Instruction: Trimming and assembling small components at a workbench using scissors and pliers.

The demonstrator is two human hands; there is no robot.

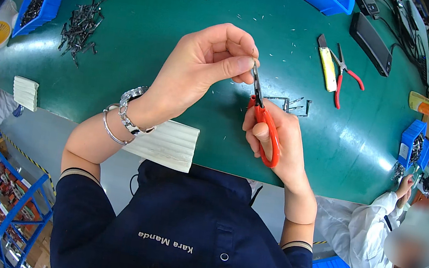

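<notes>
Red-handled scissors [274, 142] are gripped in my right hand [288, 141], with fingers through and around the handle loops. Their dark blades point up and away from me, the tips right at the fingertips of my left hand [216, 61]. The thumb and forefinger of that hand are pinched together; what they hold is too small to make out. Just beyond my right hand, several thin black parts [297, 106] lie on the green table [183, 0]. Small white scraps [251, 17] are scattered over the tabletop past my hands.
A heap of black parts [82, 27] lies at the left, near a blue bin [53, 1]. Red-handled pliers [340, 77], a yellow cutter [328, 67] and a black device [371, 43] lie at the right. A pale ribbed pad [172, 145] rests at the near edge. Co-workers sit either side.
</notes>
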